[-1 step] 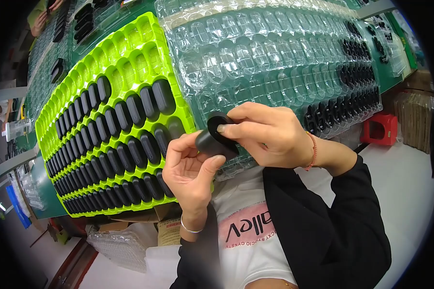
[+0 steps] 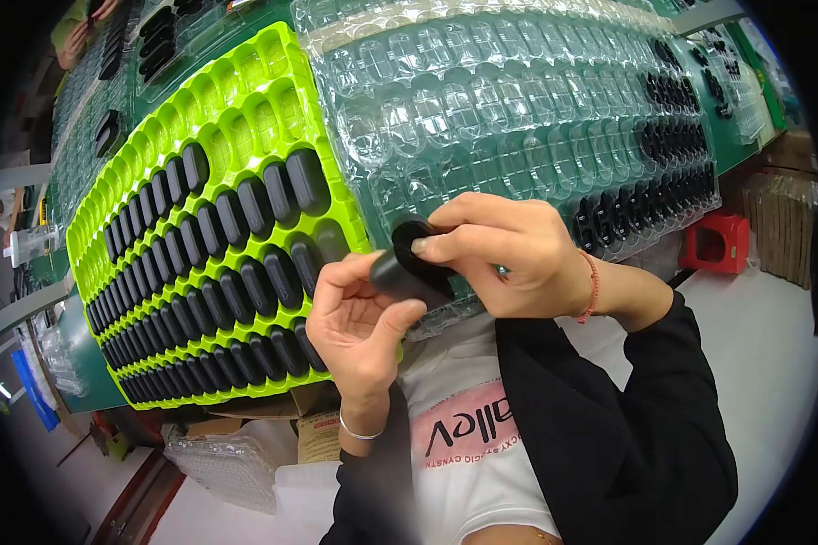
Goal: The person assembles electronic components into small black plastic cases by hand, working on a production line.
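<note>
In front of my chest is a black, hollow oval plastic shell [image 2: 396, 278], tilted with its open side to the right. My left hand [image 2: 359, 331] cups the rounded end, its fingers curled behind and its thumb at the lower edge. The thumb and forefinger of my right hand [image 2: 518, 254] pinch the far rim near the opening; whether they also hold a small part inside is hidden. To the left, a lime-green tray [image 2: 286, 118] carries rows of similar black shells [image 2: 309, 183] lying rounded side up. One pocket near my left fingers has no shell in it.
Clear plastic trays [image 2: 454, 109] lie beyond my hands, with small black parts [image 2: 673, 143] in their right-hand pockets. A red plastic stool [image 2: 716, 243] and stacked cardboard [image 2: 777, 222] stand at the right. Another person's hand [image 2: 74, 44] shows at the far left.
The black shell has turned slightly in my fingers, showing more of its dark opening. My left thumb and right fingers have shifted a little; the trays look the same.
</note>
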Demonstrator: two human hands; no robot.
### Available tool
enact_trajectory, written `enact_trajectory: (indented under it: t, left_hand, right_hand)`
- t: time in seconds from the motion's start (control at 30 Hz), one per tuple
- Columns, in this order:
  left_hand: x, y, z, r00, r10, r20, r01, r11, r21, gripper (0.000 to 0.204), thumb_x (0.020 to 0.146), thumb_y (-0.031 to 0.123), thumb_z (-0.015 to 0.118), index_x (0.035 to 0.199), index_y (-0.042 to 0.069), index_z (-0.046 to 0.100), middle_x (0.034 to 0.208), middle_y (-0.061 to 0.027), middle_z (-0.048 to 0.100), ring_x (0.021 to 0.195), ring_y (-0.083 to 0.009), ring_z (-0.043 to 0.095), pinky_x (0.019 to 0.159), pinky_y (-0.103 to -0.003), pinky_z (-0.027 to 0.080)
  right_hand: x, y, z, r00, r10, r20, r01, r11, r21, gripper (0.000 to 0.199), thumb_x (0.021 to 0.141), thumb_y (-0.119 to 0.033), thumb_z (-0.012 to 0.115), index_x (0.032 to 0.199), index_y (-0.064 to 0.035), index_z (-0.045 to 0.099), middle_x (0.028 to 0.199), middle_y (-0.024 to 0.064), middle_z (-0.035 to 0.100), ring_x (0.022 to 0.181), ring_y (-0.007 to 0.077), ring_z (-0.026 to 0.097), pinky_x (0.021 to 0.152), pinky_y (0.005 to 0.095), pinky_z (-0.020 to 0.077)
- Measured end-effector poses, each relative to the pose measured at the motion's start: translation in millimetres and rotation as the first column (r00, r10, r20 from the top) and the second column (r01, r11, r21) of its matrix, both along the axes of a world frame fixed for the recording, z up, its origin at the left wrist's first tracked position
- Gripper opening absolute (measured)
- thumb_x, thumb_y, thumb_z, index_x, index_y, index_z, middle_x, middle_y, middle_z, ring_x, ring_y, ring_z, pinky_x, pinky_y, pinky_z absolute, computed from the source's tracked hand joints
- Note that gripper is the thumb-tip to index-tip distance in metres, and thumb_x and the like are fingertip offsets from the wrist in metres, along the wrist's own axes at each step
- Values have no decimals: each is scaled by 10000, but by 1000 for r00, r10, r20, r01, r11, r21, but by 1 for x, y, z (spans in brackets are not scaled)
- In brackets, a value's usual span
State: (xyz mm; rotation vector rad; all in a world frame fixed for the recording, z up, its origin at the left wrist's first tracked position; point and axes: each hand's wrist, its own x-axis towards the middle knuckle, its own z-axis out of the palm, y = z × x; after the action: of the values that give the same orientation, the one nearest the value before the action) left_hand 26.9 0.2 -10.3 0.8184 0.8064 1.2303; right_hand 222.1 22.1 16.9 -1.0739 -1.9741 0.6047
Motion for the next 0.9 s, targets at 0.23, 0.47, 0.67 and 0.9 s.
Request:
enact_trajectory:
  t: [0.23, 0.47, 0.67, 0.9]
  left_hand:
    - [-13, -2, -1, 976, -79, 201, 117, 976, -185, 542, 752, 81, 824, 1172, -41, 503, 1054, -115, 635, 978, -190, 648, 891, -301, 521]
    - [-4, 4, 7, 973, -45, 226, 101, 964, -246, 556, 775, 107, 813, 1202, -30, 484, 1091, -117, 624, 1014, -213, 642, 911, -344, 531]
    - [0, -2, 13, 973, -17, 229, 59, 982, -178, 470, 757, -37, 787, 1129, -7, 503, 1112, -94, 615, 1033, -155, 603, 938, -299, 479]
    - [-1, 3, 22, 982, 160, 99, -159, 987, -23, 477, 822, -66, 727, 1225, 3, 480, 1133, -81, 598, 1040, -149, 587, 913, -292, 490]
  right_hand:
    - [-1, 5, 14, 966, 50, -255, -130, 942, -309, 190, 752, 103, 713, 908, -7, 711, 859, 137, 694, 726, 249, 687, 603, 297, 535]
    - [3, 13, 14, 972, 65, -226, -134, 943, -306, 189, 786, 84, 710, 950, -9, 721, 863, 131, 701, 748, 242, 685, 634, 293, 535]
    - [1, 19, 7, 972, 75, -221, -111, 982, -154, 202, 789, -13, 741, 978, -82, 729, 958, 87, 670, 727, 216, 644, 592, 285, 499]
    - [-8, 22, 35, 976, 168, -138, -166, 986, 25, 333, 733, -33, 797, 1054, -30, 707, 937, 122, 656, 749, 254, 647, 631, 327, 526]
